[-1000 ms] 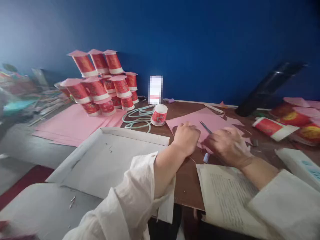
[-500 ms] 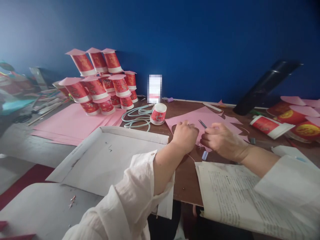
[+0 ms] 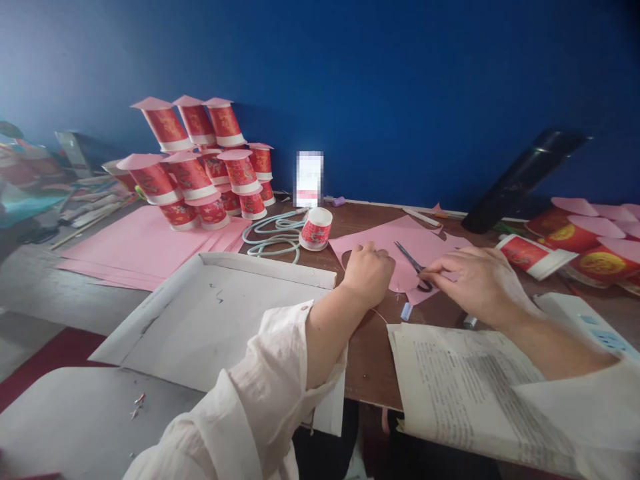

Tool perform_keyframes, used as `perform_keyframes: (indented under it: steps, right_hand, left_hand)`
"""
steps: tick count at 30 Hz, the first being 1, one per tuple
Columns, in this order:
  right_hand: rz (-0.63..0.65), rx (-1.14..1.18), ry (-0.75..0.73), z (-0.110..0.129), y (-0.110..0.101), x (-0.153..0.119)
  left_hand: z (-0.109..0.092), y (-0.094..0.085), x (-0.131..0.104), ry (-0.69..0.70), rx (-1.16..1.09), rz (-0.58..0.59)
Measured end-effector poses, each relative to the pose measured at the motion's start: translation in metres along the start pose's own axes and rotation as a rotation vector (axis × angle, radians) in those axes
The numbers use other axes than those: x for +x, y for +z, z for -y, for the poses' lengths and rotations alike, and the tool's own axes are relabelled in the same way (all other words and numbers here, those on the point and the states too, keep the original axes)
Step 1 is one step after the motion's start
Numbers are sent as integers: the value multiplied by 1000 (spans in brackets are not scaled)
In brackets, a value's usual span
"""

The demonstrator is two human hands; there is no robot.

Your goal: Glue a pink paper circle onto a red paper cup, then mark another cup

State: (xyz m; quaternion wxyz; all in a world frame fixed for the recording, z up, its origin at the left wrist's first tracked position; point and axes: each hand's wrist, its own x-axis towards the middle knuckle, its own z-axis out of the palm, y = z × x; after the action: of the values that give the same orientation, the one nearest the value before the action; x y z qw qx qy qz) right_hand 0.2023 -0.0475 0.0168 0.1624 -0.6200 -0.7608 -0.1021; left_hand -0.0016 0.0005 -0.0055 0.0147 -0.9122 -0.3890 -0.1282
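Note:
Pink paper with cut edges (image 3: 425,237) lies on the brown table, a rounded pink piece at its near side. My left hand (image 3: 369,272) rests over that rounded piece with curled fingers; what they grip, if anything, is hidden. Dark scissors (image 3: 409,256) lie on the paper, blades pointing up and left, slightly apart. My right hand (image 3: 463,277) is at their handles, thumb and fingertips touching the loops. Just left of the paper stands a red and white paper cup (image 3: 317,230).
Stacked red cups with pink tops (image 3: 193,177) stand at the back left beside pink sheets (image 3: 145,243). A cardboard tray (image 3: 240,320), newspaper (image 3: 465,387), power strip (image 3: 595,327), black bottle (image 3: 520,183) and coiled cable (image 3: 275,240) surround the work spot.
My right hand has moved right and its fingers have loosened from round the scissors, which now show down to the handle loops. My left hand has barely moved.

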Motion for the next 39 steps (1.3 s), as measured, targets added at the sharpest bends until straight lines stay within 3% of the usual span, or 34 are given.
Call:
perform_keyframes:
  steps: [2, 4, 8, 20, 29, 39]
  right_hand:
    - [212, 229, 298, 2, 2, -1]
    - [405, 478, 490, 6, 6, 0]
    - [548, 813, 631, 11, 15, 6]
    - [646, 592, 685, 32, 12, 30]
    - [692, 603, 611, 21, 22, 33]
    - [777, 544, 591, 29, 17, 44]
  left_hand:
    - [1, 1, 0, -7, -7, -2]
    - [1, 1, -1, -12, -5, -9]
    - [2, 1, -1, -1, 8, -16]
    - [1, -1, 0, -9, -14, 9]
    - [0, -1, 0, -16, -20, 18]
    - [0, -2, 0, -13, -32, 5]
